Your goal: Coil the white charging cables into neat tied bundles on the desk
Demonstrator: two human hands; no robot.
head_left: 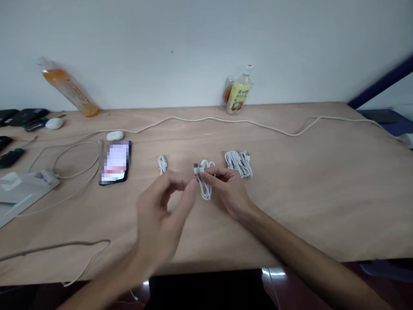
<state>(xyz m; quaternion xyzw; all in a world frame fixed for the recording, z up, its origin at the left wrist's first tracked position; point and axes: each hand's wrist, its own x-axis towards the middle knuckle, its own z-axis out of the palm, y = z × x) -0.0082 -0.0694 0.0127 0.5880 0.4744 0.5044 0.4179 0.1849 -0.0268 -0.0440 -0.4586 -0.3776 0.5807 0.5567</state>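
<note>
A coiled white USB cable (205, 189) hangs from the fingertips of my right hand (232, 189), over the middle of the table. The hand is closed on it near the metal USB plug (195, 165). Just left of the plug, my left hand (161, 211) is blurred by motion. Its thumb and fingers curve toward each other around a gap, and I see nothing held between them. A small white cable coil (162, 163) lies beyond the left hand. More coiled white cables (238, 162) lie together behind the right hand.
A phone (115, 163) and a white earbud case (115, 136) lie to the left. A long white cable (209, 119) crosses the back. An orange drink bottle (71, 90) and a yellow-labelled bottle (239, 92) stand by the wall. A screwdriver (11, 157) lies far left.
</note>
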